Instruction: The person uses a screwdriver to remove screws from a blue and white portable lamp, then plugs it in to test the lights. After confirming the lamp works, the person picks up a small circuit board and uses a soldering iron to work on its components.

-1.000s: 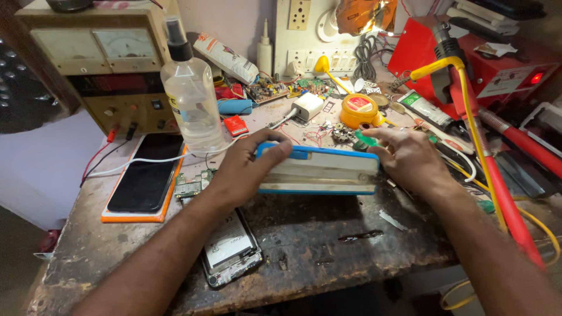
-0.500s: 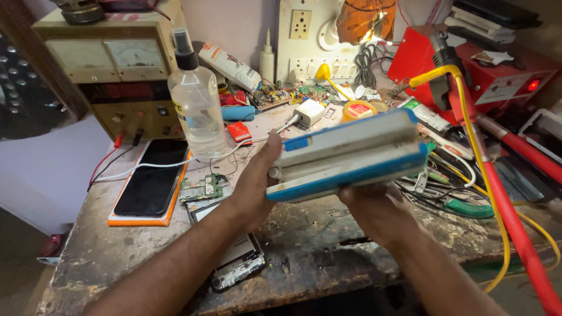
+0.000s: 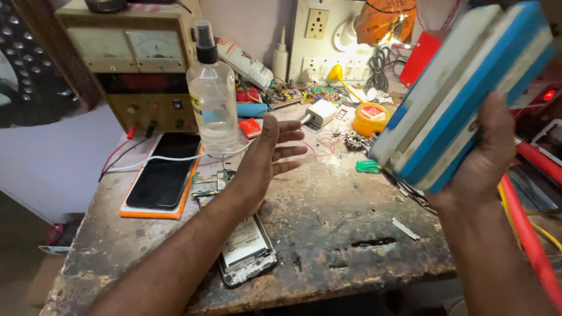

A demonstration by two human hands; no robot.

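At the frame's upper right, the right hand (image 3: 483, 155) grips the blue-and-white box (image 3: 468, 93), tilted, lifted off the workbench (image 3: 351, 234). The left hand (image 3: 266, 158) hovers open and empty at centre, beside the spray bottle (image 3: 212, 96); bare bench lies between them.

The flat case (image 3: 468, 93) gripped in the right hand (image 3: 480, 158) looks like matt plastic, blue with off-white, scuffed faces. Beneath both hands the counter (image 3: 351, 234) is rough, worn wood, stained dark and pitted. Just beyond the left hand (image 3: 266, 158) stands a clear, glossy plastic bottle (image 3: 212, 99). Left of that hand lies a phone (image 3: 163, 175) with smooth, shiny black glass on an orange mat.
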